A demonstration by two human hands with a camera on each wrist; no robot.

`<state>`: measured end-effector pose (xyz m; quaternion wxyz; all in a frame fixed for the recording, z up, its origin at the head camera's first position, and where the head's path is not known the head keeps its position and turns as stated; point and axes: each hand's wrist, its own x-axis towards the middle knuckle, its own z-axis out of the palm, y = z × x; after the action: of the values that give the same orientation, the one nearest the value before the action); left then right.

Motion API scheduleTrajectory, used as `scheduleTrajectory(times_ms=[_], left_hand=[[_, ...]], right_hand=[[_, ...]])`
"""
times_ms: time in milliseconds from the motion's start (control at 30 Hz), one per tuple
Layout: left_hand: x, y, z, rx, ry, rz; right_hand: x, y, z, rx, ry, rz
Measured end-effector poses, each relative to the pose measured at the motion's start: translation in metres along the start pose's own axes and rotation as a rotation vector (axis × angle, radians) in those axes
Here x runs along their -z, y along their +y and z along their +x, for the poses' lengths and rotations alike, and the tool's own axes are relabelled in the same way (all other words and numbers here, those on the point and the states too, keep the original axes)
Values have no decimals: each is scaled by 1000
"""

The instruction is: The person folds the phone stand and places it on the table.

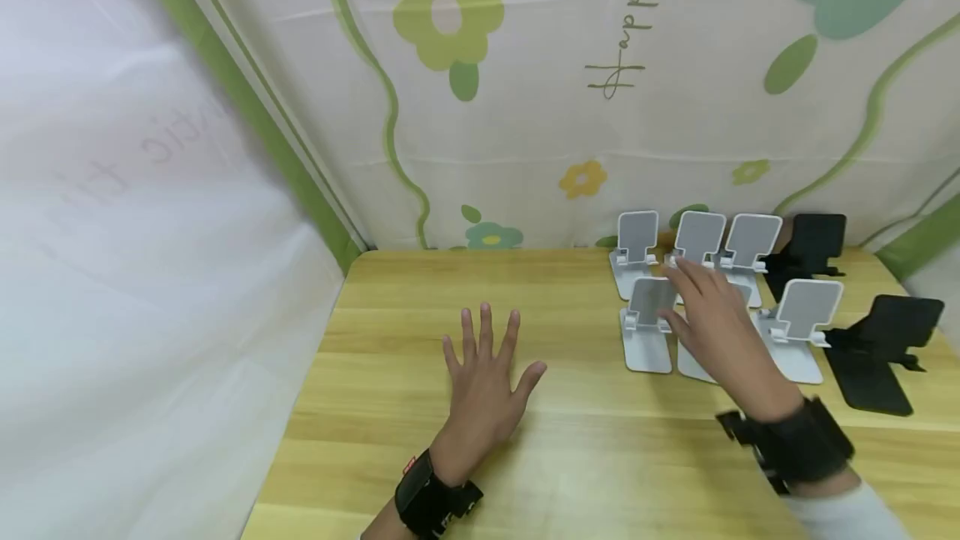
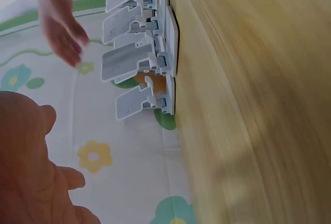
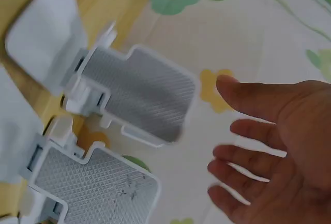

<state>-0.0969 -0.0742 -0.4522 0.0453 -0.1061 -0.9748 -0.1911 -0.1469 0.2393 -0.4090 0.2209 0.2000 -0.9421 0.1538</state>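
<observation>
White phone stands with grey pads stand in two rows at the right of the table, with black ones at the right end. My right hand (image 1: 712, 319) hovers over the front row, partly hiding one white stand. In the right wrist view that hand's fingers (image 3: 253, 159) are loosely extended and hold nothing, apart from the nearest phone stand (image 3: 139, 92). Closest to it on the left is the front-left phone stand (image 1: 648, 340). My left hand (image 1: 483, 394) is spread palm down at the table's middle, fingers apart and holding nothing.
Two black phone stands, one behind (image 1: 817, 236) and one in front (image 1: 873, 373), are at the right end. The wooden table (image 1: 390, 340) meets a flower-printed curtain (image 1: 525, 123) at its back edge. White cloth (image 1: 150, 273) hangs on the left.
</observation>
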Motion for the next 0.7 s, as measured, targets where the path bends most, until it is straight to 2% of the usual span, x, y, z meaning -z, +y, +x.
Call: scheduleTrajectory(times_ms=[67,167,300,433,600,700], left_hand=[[1,0,-1,6,-6,-4],[3,-1,-4,15,-22,-14],[5,-2,-8,25,-43,-29],[6,3,-10,-9,-69,-74],[6,21,-1,-84,-109,-290],[3,34,12,-66,-155,-434]], right_hand=[[-7,6,15,44,-5,1],[-17,14,28,46,-80,15],[-23,20,32,13,-148,18],[-19,22,30,1,-125,28],[-9,13,33,32,-47,53],[-1,-5,38,74,16,64]])
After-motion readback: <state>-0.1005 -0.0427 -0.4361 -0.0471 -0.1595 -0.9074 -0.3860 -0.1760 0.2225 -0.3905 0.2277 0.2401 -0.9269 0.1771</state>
